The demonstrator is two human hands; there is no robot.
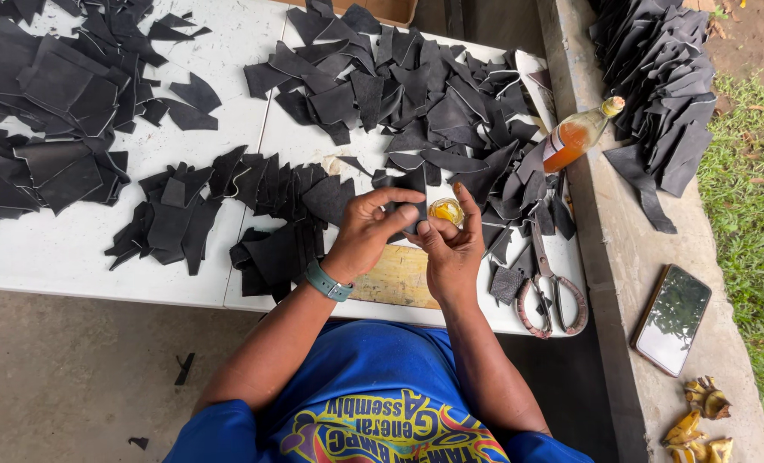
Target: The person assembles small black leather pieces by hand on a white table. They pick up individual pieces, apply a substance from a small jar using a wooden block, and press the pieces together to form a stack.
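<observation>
Left grip (373, 225) pinches a small black leather offcut (409, 216) at frame centre; right grip (447, 244) dabs it beside the small round yellow glue pot (446, 210). Looks like the gluing step; next needs even spread over the white bench (73, 249).

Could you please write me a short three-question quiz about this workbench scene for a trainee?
1. True or false: the scissors lie shut on the white table, to the right of the hands.
2. What does the left hand pinch? A) a black cut piece B) the phone C) the bottle
3. Where does the amber bottle lie?

Key
1. True.
2. A; the black piece is shared with the right hand, beside a small yellow pot.
3. Tilted on the concrete ledge.
</observation>
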